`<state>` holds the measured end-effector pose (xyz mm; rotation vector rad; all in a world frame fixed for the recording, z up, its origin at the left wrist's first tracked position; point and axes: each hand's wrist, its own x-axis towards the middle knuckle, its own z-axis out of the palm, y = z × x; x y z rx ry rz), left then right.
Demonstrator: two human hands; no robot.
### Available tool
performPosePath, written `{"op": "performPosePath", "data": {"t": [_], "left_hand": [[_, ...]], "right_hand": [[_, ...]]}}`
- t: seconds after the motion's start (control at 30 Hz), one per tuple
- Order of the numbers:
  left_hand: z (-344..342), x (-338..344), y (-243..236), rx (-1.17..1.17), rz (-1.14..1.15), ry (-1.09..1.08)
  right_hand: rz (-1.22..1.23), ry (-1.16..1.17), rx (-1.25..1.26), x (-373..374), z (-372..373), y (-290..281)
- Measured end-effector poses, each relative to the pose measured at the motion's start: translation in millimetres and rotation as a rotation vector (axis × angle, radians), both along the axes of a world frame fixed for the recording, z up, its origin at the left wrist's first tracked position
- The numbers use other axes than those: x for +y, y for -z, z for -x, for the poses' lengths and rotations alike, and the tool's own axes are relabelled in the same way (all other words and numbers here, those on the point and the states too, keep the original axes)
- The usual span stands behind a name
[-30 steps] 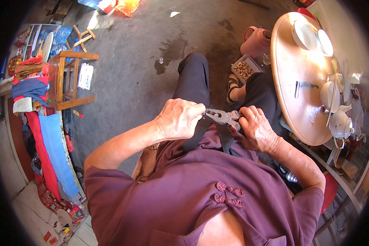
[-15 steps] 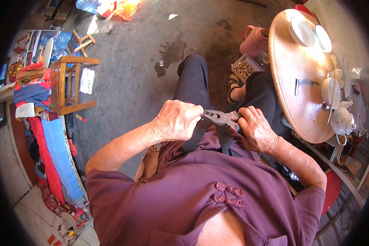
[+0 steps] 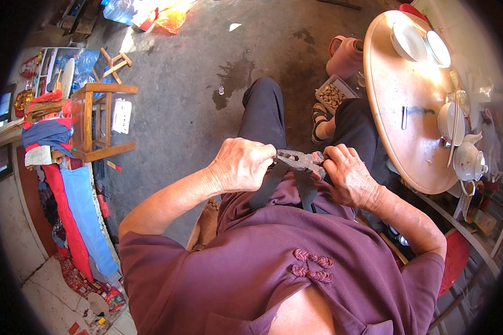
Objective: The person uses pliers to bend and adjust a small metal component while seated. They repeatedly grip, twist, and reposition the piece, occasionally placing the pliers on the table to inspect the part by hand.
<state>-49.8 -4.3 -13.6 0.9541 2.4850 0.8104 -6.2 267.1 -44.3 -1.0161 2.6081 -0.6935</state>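
My left hand (image 3: 241, 164) is closed at the tip of the grey, worn pliers (image 3: 296, 160), pinching something small that I cannot make out. The handles of the pliers are in my right hand (image 3: 346, 173), whose fingers wrap round them. Black straps (image 3: 304, 191) hang beneath both hands over my lap, against my maroon top (image 3: 235, 262) and dark trousers (image 3: 262, 111); where they end is hidden.
At right, a round table (image 3: 402, 145) holds bowls (image 3: 408, 42), chopsticks and a teapot (image 3: 468, 161). A pink flask (image 3: 343, 58) and box of nuts (image 3: 332, 96) sit on the floor. Wooden stools (image 3: 103, 151) and draped cloths (image 3: 81, 212) are at left.
The view has shifted slightly, with the table and stools a little displaced in it. My hands and the pliers keep nearly the same position and grip.
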Motion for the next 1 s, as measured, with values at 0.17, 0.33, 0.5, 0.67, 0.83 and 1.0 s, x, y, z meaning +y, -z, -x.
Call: {"op": "performPosePath", "data": {"t": [0.17, 0.33, 0.5, 0.67, 0.83, 1.0], "left_hand": [[2, 2, 0, -0.006, 0.015, -0.023], [4, 2, 1, -0.008, 0.016, -0.033], [4, -1, 2, 0.005, -0.050, -0.065], [5, -3, -8, 0.049, -0.132, -0.100], [8, 2, -24, 0.188, -0.198, -0.073], [9, 6, -34, 0.279, -0.216, -0.059]], "right_hand": [[0.049, 0.040, -0.095, 1, 1, -1], [0.137, 0.108, -0.279, 3, -3, -3], [0.285, 0.329, -0.360, 21, -15, -7], [0.181, 0.945, 0.060, 76, -32, 2], [-0.352, 1.158, 0.339, 163, -50, 27], [-0.459, 1.324, 0.219, 195, -60, 54]]}}
